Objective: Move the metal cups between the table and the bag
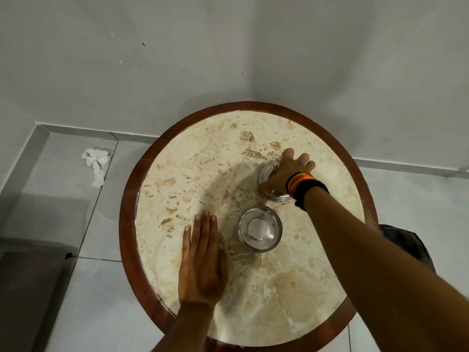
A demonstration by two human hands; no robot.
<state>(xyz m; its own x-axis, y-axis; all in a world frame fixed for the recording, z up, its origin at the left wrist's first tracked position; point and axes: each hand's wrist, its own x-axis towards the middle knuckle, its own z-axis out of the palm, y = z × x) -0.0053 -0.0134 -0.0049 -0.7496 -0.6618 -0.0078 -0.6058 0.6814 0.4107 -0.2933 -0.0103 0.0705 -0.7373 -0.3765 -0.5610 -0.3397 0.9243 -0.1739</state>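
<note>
Round table [129, 207]: marble-patterned cream top inside a dark wooden rim, set close to a grey wall, on a grey tiled floor.

Left hand [201, 260]: lies palm down and flat on the tabletop, fingers straight and together, empty.

Near metal cup [259, 231]: stands upright on the table just to the right of the left hand's fingertips, apart from them, mouth up; a round flat bottom shows inside.

Right hand [286, 174]: reaches in from the right, closed from above over the rim of the far metal cup [267, 171], fingers spread across its mouth. This cup stands on the table beyond the near one, well past the left hand.

Wristbands [302, 185]: black with orange and yellow stripes, on the right wrist.

Dark bag [406, 242]: partly visible under the right forearm, past the table's right edge.

Crumpled white paper [96, 162]: on the floor, far left of both hands.
</note>
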